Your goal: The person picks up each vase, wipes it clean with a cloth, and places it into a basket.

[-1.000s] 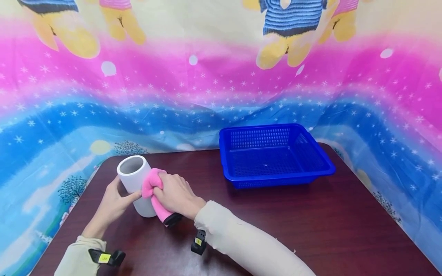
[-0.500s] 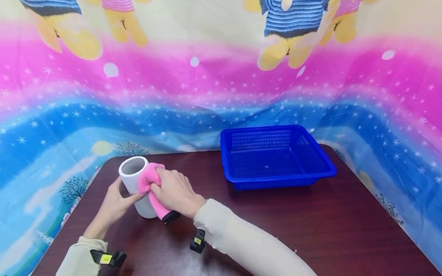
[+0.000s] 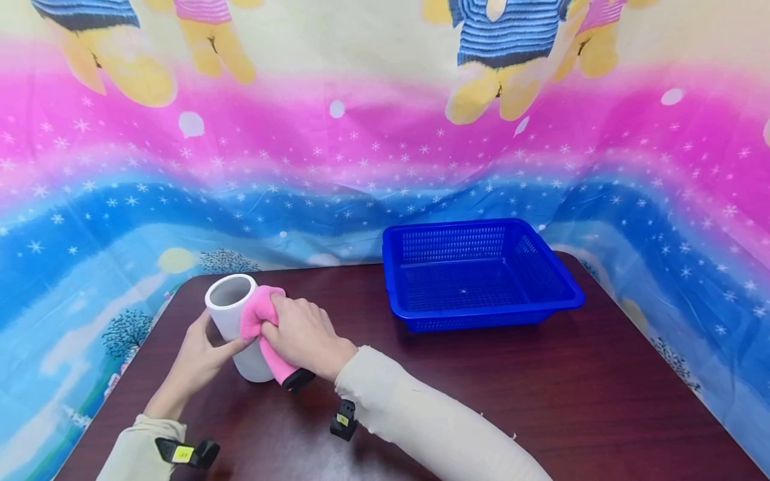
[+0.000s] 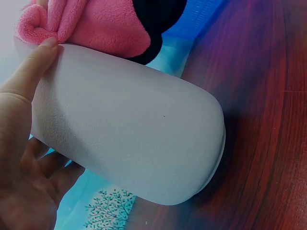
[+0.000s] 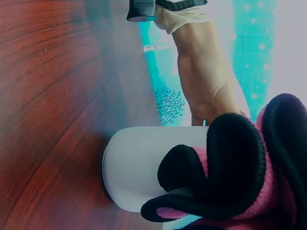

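A white cylindrical vase-like container (image 3: 252, 364), hollow with a round rim, stands upright at the table's left side. My left hand (image 3: 195, 357) grips it from the left, thumb across its front and fingers behind, as the left wrist view shows. My right hand (image 3: 303, 334) holds a bunched pink cloth (image 3: 259, 314) with a black edge and presses it against the container's upper right side. In the left wrist view the cloth (image 4: 100, 24) lies right at my thumb tip. Folds of the cloth (image 5: 235, 163) cover part of the container (image 5: 139, 167) in the right wrist view.
A blue plastic basket (image 3: 481, 312) with perforated walls stands at the back right of the dark red-brown table (image 3: 481, 387). Behind the table hangs a printed cloth backdrop (image 3: 337, 153). Small black cameras (image 3: 186, 453) sit on both wrists.
Over the last second my right hand has moved the cloth slightly up and left on the container, then stays nearly in place. My left hand keeps its grip.
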{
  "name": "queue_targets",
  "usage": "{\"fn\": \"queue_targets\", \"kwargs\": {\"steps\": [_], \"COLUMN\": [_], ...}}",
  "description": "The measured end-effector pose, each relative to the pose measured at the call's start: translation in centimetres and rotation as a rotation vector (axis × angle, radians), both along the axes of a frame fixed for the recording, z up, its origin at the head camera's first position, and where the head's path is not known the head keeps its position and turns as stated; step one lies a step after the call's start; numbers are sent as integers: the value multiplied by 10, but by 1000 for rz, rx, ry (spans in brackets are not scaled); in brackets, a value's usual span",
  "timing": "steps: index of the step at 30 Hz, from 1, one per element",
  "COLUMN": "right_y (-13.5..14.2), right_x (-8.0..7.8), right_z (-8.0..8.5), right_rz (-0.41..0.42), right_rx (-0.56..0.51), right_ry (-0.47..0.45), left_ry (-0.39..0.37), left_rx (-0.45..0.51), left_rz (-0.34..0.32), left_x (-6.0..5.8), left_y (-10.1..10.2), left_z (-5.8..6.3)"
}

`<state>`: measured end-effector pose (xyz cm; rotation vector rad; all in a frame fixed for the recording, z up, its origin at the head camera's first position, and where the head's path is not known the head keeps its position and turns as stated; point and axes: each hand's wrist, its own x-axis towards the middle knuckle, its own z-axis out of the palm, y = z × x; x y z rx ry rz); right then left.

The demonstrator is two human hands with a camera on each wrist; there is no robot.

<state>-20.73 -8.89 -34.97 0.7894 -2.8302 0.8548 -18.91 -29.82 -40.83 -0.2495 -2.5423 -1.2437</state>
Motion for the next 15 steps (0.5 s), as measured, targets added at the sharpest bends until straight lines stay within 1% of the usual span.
{"fn": "queue_targets", "kwargs": {"steps": [9, 15], "right_y": [-1, 0], "right_x": [-1, -2], "right_z": [-2, -3], "right_rz": [-10, -15], "right_rx": [2, -1], "right_ry": [-16, -16], "left_ry": [3, 12], "left_rx": [-25, -20], "left_rz": [11, 8], "left_x": [-1, -2], "left_y": [-1, -1], "left_z": [-1, -3]}}
